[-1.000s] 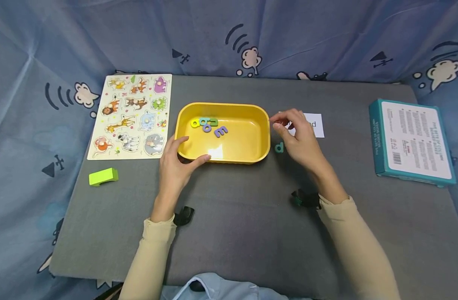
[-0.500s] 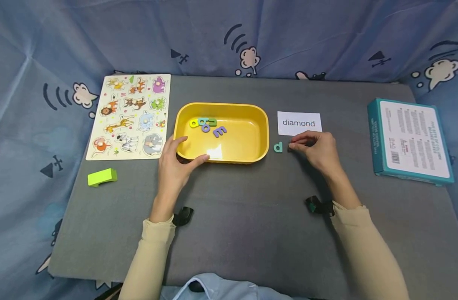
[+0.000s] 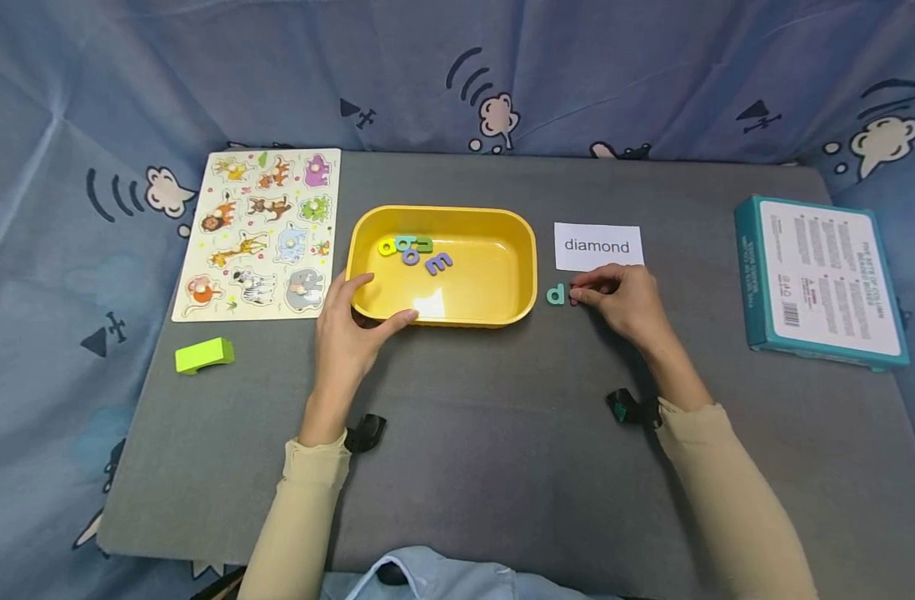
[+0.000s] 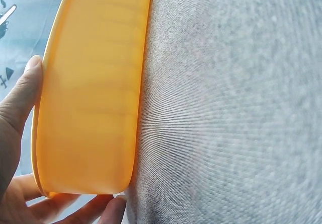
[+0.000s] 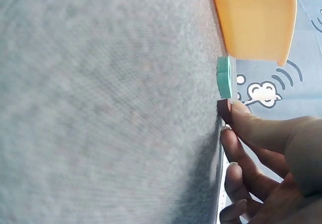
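Here, left hand (image 3: 347, 340) gripping tray (image 3: 480, 287), 5 letters (image 3: 424, 245) inside, right hand (image 3: 628, 304) pinching dark-red piece (image 5: 224, 110) beside teal d (image 3: 562, 293), animal board (image 3: 257, 237), block (image 3: 205, 356), box (image 3: 828, 279), card (image 3: 597, 234) reading "diamond"

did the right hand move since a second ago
Yes: in the head view the right hand has moved down and right, from over the white card to its near edge.

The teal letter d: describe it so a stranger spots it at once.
On the gray table, find the yellow tray, then the white "diamond" card to its right. The teal letter d lies in front of the card's left corner. Unlike the letters in the tray and the dark red piece beside it, pinched by the right hand, it lies loose on the table.
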Motion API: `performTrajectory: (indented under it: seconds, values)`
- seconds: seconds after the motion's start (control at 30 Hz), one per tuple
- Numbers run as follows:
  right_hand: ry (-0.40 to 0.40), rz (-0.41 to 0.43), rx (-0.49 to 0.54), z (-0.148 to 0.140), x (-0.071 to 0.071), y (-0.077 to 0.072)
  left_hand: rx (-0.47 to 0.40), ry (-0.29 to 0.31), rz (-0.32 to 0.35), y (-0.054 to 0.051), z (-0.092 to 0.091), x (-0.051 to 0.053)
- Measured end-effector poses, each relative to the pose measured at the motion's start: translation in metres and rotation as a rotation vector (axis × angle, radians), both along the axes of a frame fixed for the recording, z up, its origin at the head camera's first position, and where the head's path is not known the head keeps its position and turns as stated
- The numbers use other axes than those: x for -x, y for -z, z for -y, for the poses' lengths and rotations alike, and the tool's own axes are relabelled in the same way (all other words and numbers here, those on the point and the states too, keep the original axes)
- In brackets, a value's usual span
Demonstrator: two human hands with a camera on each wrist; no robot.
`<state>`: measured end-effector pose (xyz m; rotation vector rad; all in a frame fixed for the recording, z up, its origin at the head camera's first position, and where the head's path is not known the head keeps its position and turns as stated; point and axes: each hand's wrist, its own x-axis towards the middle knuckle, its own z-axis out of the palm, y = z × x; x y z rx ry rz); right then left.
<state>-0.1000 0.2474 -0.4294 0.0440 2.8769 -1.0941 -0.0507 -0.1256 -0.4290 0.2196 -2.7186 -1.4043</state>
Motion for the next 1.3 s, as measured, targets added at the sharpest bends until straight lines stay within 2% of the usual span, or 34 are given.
performTrajectory:
  seconds: [0.3,0.5,0.6,0.73,0.87,0.97,1.13,1.3]
  values:
    - [-0.033,0.006,-0.03,0.002,0.002,-0.001,-0.004,0.001,-0.005,0.001,0.0,0.0]
    - [-0.041,0.023,-0.069,0.006,0.005,-0.015,-0.006,-0.002,-0.006,0.002,0.0,0.0]
    - [-0.065,-0.015,-0.049,0.014,0.006,-0.023,-0.007,-0.005,-0.009,0.002,0.0,0.0]
    - [-0.104,-0.119,0.018,0.031,0.007,-0.033,-0.013,-0.002,-0.012,0.001,0.0,-0.001]
    - [-0.173,-0.189,0.07,0.053,0.009,-0.042,-0.015,0.002,-0.009,0.0,0.0,0.0]
    - [-0.249,-0.201,0.095,0.072,0.012,-0.046,-0.01,0.002,-0.004,0.0,-0.001,0.0]
    - [-0.387,-0.141,0.1,0.105,0.017,-0.046,-0.006,0.003,-0.006,0.001,-0.001,0.0]
    - [-0.514,-0.055,0.045,0.138,0.024,-0.041,-0.001,0.0,-0.018,0.001,0.0,0.0]
